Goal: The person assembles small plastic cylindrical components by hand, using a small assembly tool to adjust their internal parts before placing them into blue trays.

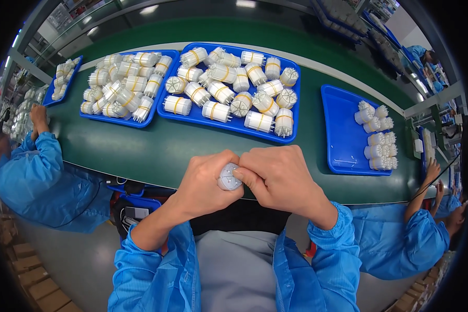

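Observation:
My left hand [205,179] is wrapped round a bundle of white plastic parts [229,177], its round end turned up and split into wedge-like segments. Pressed against that end is the thumb of my right hand [281,174], whose other fingers curl closed at the bundle's far side. Both hands are at the table's near edge, in front of my body. My fingers hide most of the bundle's side, and I cannot tell whether a band goes round it.
Beyond my hands, a blue tray [164,110] holds several white bundles with yellow bands. Another full tray [140,124] stands left of it. To the right, a blue tray [343,140] carries white bundles on its right side. Blue-sleeved co-workers [31,174] [400,242] sit either side along the green table [125,151].

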Motion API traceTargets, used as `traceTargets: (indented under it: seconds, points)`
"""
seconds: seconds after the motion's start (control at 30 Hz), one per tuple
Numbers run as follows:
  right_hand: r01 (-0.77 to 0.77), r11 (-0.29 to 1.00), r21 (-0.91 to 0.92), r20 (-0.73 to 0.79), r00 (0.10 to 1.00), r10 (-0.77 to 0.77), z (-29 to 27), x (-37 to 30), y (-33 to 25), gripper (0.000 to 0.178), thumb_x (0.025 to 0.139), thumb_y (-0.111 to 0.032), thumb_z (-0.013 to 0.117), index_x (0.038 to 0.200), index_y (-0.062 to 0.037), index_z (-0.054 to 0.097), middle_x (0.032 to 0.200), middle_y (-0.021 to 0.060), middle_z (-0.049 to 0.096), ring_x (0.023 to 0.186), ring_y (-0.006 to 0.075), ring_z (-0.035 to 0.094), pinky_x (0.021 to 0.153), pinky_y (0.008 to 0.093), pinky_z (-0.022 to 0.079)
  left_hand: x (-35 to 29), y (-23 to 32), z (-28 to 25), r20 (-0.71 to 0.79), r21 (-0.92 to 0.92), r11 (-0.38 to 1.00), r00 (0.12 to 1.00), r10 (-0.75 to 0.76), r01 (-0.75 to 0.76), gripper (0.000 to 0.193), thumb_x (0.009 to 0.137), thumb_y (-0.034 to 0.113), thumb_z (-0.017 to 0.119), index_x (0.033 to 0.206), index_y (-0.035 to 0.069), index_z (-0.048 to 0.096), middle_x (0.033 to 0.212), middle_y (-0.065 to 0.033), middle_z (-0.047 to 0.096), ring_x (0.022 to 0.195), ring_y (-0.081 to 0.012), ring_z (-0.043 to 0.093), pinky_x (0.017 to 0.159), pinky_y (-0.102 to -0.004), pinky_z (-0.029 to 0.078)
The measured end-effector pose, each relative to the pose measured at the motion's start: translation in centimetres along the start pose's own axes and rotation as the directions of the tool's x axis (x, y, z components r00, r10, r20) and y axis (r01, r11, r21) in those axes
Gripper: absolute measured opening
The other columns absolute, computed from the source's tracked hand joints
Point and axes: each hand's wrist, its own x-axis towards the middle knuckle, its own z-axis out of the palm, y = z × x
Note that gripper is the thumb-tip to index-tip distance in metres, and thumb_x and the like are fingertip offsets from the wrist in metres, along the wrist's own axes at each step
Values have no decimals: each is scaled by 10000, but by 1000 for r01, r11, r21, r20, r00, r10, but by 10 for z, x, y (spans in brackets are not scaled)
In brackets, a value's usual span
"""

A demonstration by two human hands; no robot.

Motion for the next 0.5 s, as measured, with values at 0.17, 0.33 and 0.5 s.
traceTargets:
  seconds: [0.17,0.33,0.5]
  points:
    - [-15,1000,-14,-24,1000,15,10,-7,16,170,877,-224,638,785,-82,625,649,86,588,584,311,582,488,421,408,4,-9,0,88,11,997,993,-81,81,276,727,95,732,950,26,584,782,-160,641,715,-338,653,643,-385,510]
    - [-206,522,828,-87,872,482,16,-46,36,329,998,-268,522,801,-20,610,597,18,518,489,112,442,469,247,321,38,-26,-35,31,-251,957,989,-142,145,477,844,174,669,1250,40,457,1063,-102,556,1004,-187,547,886,-333,452]
    - [24,257,966,-170,809,563,61,-75,45,393,1021,-318,490,809,0,580,602,6,469,521,54,362,468,226,250,142,-69,-89,-191,335,929,954,233,-160,463,820,87,676,1271,59,573,1151,-85,599,1035,-209,589,916,-332,461]
